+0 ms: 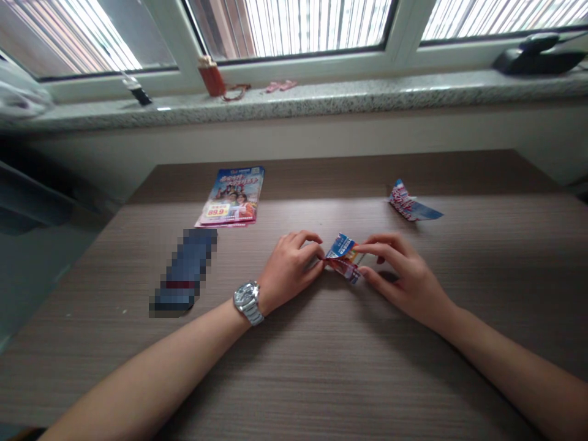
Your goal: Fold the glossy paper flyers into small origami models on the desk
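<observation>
A small folded piece of printed paper [342, 247], blue, red and yellow, is between my two hands just over the table. My left hand [294, 266], with a metal watch on its wrist, pinches the paper's left corner between thumb and fingers. On the other side, my right hand [404, 269] has its thumb and fingers apart, with fingertips touching the paper's right edges. Farther back on the right lies a folded paper figure [408, 205] with pointed, wing-like ends, apart from both hands.
A stack of printed flyers [234, 196] lies at the back left of the wooden table [294, 380]. Nearer stands a pixelated dark flat object [186, 269]. Along the stone windowsill [331, 98] are a red case [212, 76], pink items [281, 86] and a black device [537, 56].
</observation>
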